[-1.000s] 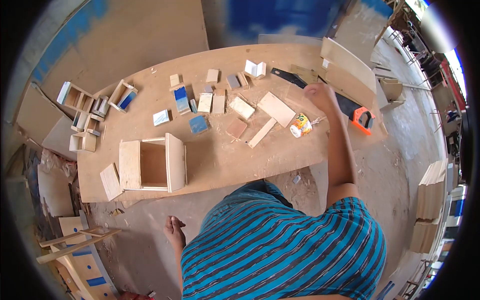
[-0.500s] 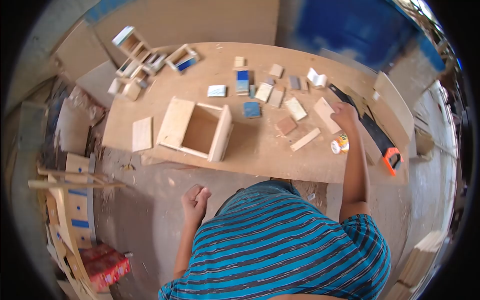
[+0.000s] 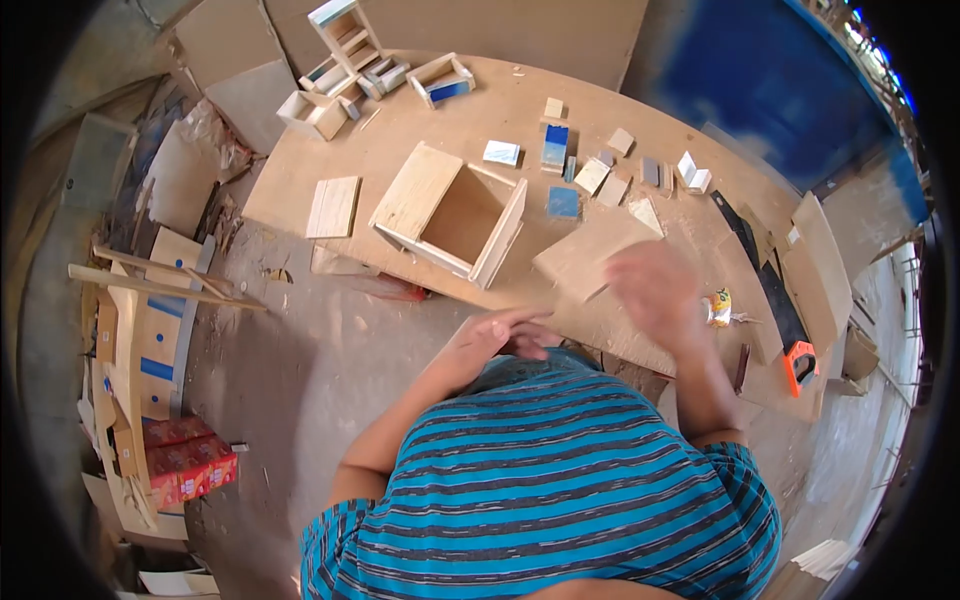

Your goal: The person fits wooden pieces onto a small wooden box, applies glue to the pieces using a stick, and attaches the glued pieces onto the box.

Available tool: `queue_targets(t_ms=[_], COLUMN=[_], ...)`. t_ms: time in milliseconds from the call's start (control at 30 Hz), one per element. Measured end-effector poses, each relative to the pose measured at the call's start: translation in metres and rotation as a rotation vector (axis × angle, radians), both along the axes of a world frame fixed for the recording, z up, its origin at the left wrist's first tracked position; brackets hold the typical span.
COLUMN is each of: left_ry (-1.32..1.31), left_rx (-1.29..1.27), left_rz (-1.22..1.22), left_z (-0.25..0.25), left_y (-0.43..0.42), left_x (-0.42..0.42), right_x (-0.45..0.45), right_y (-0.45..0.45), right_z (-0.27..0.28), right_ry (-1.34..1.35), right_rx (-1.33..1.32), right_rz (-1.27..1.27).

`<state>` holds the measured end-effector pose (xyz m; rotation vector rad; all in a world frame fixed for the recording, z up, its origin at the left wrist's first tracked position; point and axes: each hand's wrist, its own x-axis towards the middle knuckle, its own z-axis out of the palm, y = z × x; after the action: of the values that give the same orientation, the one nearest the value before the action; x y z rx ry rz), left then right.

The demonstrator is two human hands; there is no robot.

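A person in a blue-and-dark striped shirt (image 3: 560,470) stood at a broad wooden table (image 3: 285,185). The right hand (image 3: 655,290), blurred, gripped the near right part of a flat wooden board (image 3: 590,252), which appeared to be held above the table and partly hid a pale block (image 3: 645,214) beyond it. Exactly how the fingers sat on the board could not be made out. The left hand (image 3: 500,340) hovered off the table's front edge, fingers loosely extended toward the right hand, with nothing in its hold. To the left of the board sat a wooden box (image 3: 425,195) with a large opening, and a loose panel (image 3: 333,207) lay just beside it. Small blocks (image 3: 615,190), along with a blue square (image 3: 563,202), lay beyond the board. A yellow-and-white container (image 3: 718,307) was near the right hand; farther to the right rested a handsaw (image 3: 783,310) with an orange handle. Small wooden frames (image 3: 440,80) were grouped at the table's far left, while a red carton (image 3: 190,460) occupied the floor (image 3: 290,420) below, at left.
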<state>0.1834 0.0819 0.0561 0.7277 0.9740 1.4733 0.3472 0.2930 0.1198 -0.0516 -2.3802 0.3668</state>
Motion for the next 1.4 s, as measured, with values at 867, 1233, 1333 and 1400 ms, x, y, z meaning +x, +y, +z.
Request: queue_targets(t_ms=[867, 1233, 1333, 1400], left_ry=[1.197, 1.516, 1.518, 1.521], left_rx=[-0.103, -0.046, -0.051, -0.060], left_rz=[0.801, 0.858, 0.854, 0.838], left_z=[0.008, -0.005, -0.006, -0.006], left_y=[-0.018, -0.008, -0.003, -0.001], left_x=[-0.049, -0.051, -0.052, -0.051], right_x=[-0.130, -0.131, -0.130, -0.130], right_y=[0.048, 0.046, 0.039, 0.036], right_z=[-0.043, -0.063, -0.059, -0.058], right_ry=[-0.267, -0.222, -0.184, -0.178], right_rx=[-1.405, -0.788, -0.726, -0.718], right_rz=[0.067, -0.106, -0.109, -0.101])
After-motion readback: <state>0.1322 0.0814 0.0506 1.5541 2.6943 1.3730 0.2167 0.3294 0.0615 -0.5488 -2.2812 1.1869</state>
